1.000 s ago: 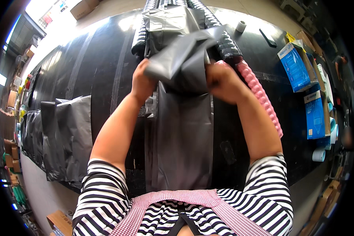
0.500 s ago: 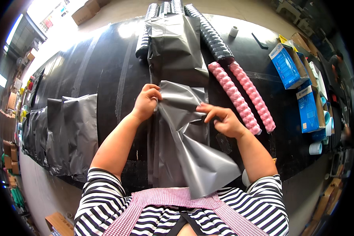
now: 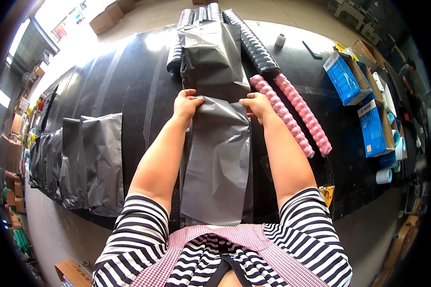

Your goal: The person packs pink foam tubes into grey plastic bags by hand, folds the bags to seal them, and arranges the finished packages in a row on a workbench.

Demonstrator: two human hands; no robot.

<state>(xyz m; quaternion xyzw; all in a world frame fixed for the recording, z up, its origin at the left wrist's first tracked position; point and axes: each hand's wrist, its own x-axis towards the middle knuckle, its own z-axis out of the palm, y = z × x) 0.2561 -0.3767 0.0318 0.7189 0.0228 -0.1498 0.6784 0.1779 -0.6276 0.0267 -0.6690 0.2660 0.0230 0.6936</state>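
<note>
A dark grey plastic bag (image 3: 218,167) lies lengthwise in front of me, its near end reaching my apron. My left hand (image 3: 187,102) pinches its far left corner. At the far right corner, my right hand (image 3: 256,106) has thumb and fingers closed on the same bag. Under and just beyond it are more grey bags (image 3: 210,60), stretching away across the black table (image 3: 143,95). Two pink bubbly rolls (image 3: 285,115) lie right beside my right hand and forearm, partly covered by the arm.
Several dark patterned rolls (image 3: 254,43) lie at the far side. A pile of grey bags (image 3: 103,162) is on the left. Blue boxes (image 3: 376,126) and pale blue tape rolls (image 3: 384,176) stand at the right. A yellow tape dispenser (image 3: 326,195) sits near my right elbow.
My right hand has moved up and left from the bag's middle to its far right corner. The twisted bag now lies spread flat. My left hand stays on the far left corner.
</note>
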